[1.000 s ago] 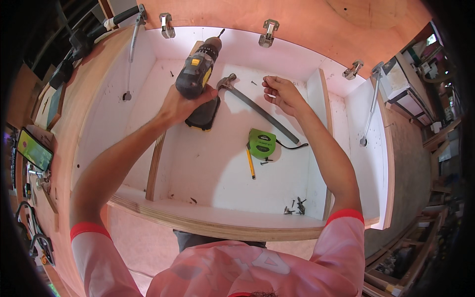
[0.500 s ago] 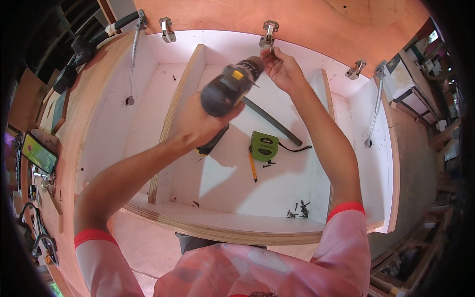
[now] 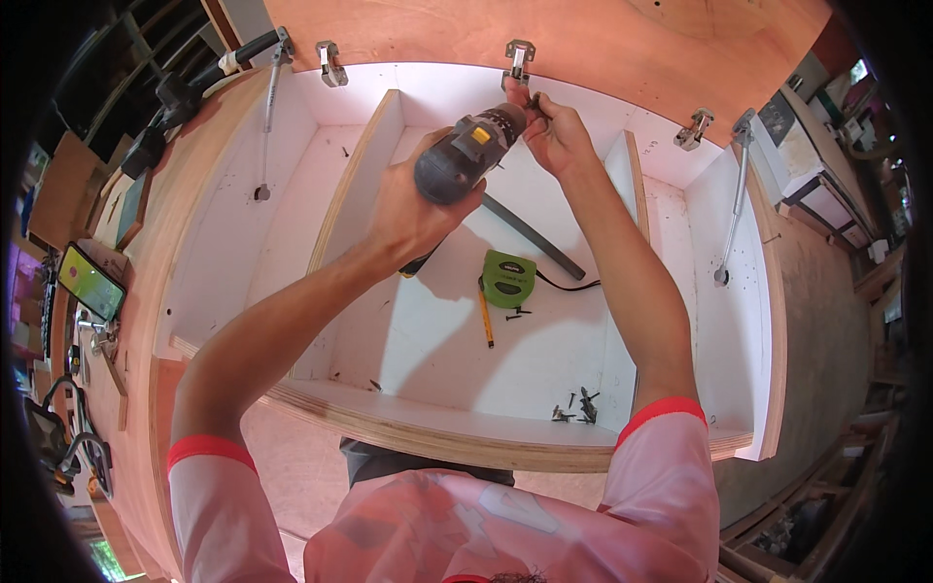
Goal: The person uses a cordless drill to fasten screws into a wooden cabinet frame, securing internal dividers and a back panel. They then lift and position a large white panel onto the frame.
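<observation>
Tape measure [image 3: 508,279], dark rod [image 3: 536,239] partly behind drill [image 3: 453,167], left hand [image 3: 413,214] gripping drill, right hand [image 3: 561,138] half-curled, hold unclear

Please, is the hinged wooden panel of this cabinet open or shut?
Open: the wooden panel extends beyond the hinges, leaving the white interior exposed.

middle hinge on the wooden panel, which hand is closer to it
Right. The right hand is just below the middle hinge; whether it touches is unclear. The left hand is farther off, lower and to the left, gripping the drill.
</observation>
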A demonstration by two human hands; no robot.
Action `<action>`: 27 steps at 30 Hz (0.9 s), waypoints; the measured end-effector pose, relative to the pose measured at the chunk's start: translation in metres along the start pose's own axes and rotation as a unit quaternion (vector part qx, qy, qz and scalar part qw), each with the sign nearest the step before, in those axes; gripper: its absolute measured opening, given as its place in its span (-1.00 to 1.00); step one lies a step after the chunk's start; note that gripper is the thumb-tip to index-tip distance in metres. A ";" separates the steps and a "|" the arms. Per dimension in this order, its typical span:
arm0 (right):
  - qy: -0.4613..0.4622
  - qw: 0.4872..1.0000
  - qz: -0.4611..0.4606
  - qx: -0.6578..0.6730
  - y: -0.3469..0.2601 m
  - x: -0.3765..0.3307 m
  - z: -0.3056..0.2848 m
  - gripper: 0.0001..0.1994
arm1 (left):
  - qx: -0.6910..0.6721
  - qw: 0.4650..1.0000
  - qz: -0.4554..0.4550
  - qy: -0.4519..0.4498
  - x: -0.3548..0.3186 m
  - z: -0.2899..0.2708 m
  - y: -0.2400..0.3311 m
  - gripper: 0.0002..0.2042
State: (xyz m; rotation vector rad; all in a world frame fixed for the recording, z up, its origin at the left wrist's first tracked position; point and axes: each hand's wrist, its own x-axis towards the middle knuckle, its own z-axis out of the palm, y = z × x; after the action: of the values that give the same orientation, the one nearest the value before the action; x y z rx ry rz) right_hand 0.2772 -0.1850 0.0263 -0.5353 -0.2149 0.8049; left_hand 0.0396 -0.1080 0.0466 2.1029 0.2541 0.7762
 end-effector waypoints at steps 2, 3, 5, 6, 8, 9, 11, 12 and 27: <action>0.001 1.000 -0.003 -0.006 0.000 -0.001 0.000 -0.62 | 0.015 1.000 0.009 0.001 -0.001 0.000 0.001 -0.40; -0.012 0.999 -0.015 -0.027 0.001 -0.001 0.001 -0.62 | 0.019 1.000 0.014 0.001 -0.002 0.000 0.001 -0.38; -0.033 0.999 -0.020 -0.037 -0.001 -0.002 0.001 -0.61 | 0.025 0.999 0.027 0.013 -0.003 -0.001 0.000 -0.38; -0.037 0.998 -0.017 -0.040 0.000 -0.003 0.002 -0.61 | 0.028 0.999 0.023 0.014 -0.002 -0.001 0.000 -0.38; -0.036 0.999 -0.014 -0.029 0.001 -0.002 0.002 -0.62 | 0.014 0.999 0.033 0.023 -0.002 0.000 -0.001 -0.39; -0.033 0.998 -0.013 -0.042 0.001 -0.002 0.002 -0.63 | 0.008 0.999 0.033 0.026 -0.002 0.001 -0.001 -0.39; -0.006 0.998 -0.018 -0.059 0.003 0.000 0.003 -0.64 | 0.022 0.998 0.058 0.032 -0.003 0.002 0.000 -0.38; -0.005 0.997 -0.015 -0.070 0.004 0.001 0.003 -0.66 | 0.027 0.997 0.067 0.035 -0.004 0.003 0.000 -0.37; -0.022 0.987 0.046 -0.154 0.019 0.008 0.044 -0.61 | 0.111 0.992 0.046 0.025 0.026 0.010 -0.004 -0.28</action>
State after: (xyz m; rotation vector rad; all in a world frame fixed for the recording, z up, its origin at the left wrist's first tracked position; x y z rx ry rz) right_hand 0.2542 -0.1520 0.0540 -0.8232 -0.3604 0.8804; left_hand 0.0671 -0.1005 0.0501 2.3189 0.2828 0.8907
